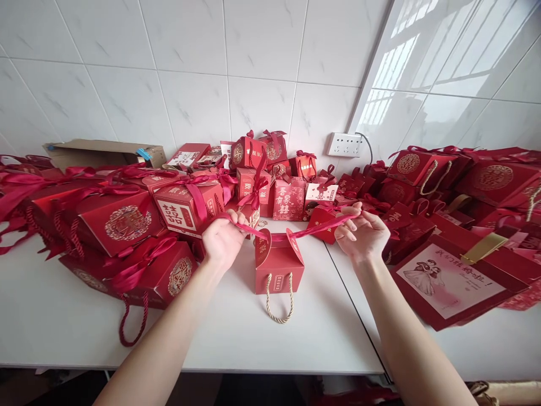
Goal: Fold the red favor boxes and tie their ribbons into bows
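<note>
A small red gift box (279,273) stands upright on the white table, between my two hands. Its two rounded top flaps rise at the left and right, and a gold rope handle (279,320) hangs down its front. A dark red ribbon (310,230) runs across the top of the box through the flaps. My left hand (225,239) pinches the ribbon's left end beside the box. On the other side my right hand (363,234) pinches the right end, raised a little higher. Both lengths of ribbon stretch outward from the box.
Red gift boxes with ribbon bows (127,220) are piled at the left. More boxes (502,180) stack up at the right, one with a printed couple (452,279). A cardboard box (105,153) lies at the back left. A power strip (347,145) is on the tiled wall.
</note>
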A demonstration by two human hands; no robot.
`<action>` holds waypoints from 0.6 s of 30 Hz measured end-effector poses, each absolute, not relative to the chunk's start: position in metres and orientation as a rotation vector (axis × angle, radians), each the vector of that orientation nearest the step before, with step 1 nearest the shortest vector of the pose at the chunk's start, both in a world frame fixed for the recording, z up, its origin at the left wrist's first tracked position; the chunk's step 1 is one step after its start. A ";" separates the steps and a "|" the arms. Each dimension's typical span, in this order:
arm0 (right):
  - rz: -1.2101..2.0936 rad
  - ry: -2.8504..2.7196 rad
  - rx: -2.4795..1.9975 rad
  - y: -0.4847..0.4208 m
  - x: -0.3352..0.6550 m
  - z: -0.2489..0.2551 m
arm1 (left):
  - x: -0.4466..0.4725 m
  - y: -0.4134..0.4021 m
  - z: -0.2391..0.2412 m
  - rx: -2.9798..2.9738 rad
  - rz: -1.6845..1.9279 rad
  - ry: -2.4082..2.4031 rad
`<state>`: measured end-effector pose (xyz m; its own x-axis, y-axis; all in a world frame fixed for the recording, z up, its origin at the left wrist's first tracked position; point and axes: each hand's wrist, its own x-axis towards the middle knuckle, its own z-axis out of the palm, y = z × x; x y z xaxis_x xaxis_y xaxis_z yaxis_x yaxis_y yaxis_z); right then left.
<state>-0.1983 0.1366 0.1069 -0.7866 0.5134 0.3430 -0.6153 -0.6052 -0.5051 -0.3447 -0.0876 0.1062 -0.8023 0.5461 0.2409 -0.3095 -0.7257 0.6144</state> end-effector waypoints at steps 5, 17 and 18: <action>2.286 -0.940 0.170 0.135 -0.199 0.108 | -0.349 -0.093 0.110 0.624 2.495 0.770; 1.787 -1.769 -0.128 0.108 -0.213 0.169 | -0.347 -0.076 0.171 0.897 2.366 0.866; 1.737 -1.833 -0.072 0.104 -0.215 0.179 | -0.345 -0.070 0.179 0.951 2.284 0.905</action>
<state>-0.2150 0.1038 0.1794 -0.8153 0.4344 0.3830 -0.3592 0.1393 -0.9228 -0.3447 -0.0701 0.1786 -0.6297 0.6536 0.4198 -0.1885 -0.6528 0.7337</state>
